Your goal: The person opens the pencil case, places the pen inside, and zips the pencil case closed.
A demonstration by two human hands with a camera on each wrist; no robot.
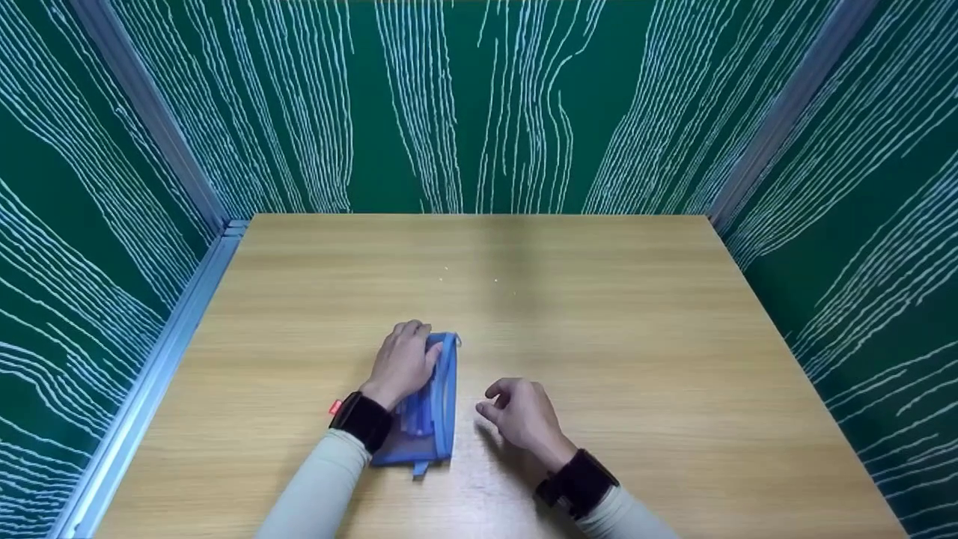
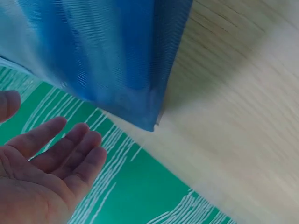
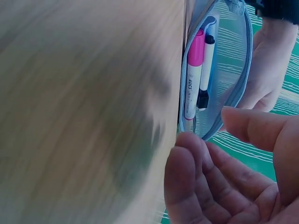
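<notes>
A blue mesh zip pencil pouch (image 1: pixel 441 404) lies on the table, its zipped side facing right. My left hand (image 1: pixel 405 363) is at its far left part, the thumb overlapping the pouch in the head view. In the left wrist view the left hand (image 2: pixel 56 163) has its fingers extended beside the pouch (image 2: pixel 107 51). Through the gaping zipper, the right wrist view shows a pink-capped white marker (image 3: pixel 194 79) and a slimmer black-capped marker (image 3: pixel 206 70). My right hand (image 1: pixel 524 415) hovers right of the pouch, fingers loosely bent, holding nothing.
The wood-grain table (image 1: pixel 636 322) has a few tiny white specks beyond the pouch. Green panels with white wavy lines (image 1: pixel 464 105) stand around the back and sides, joined by metal posts (image 1: pixel 142 97). A metal rail (image 1: pixel 150 382) runs along the left table edge.
</notes>
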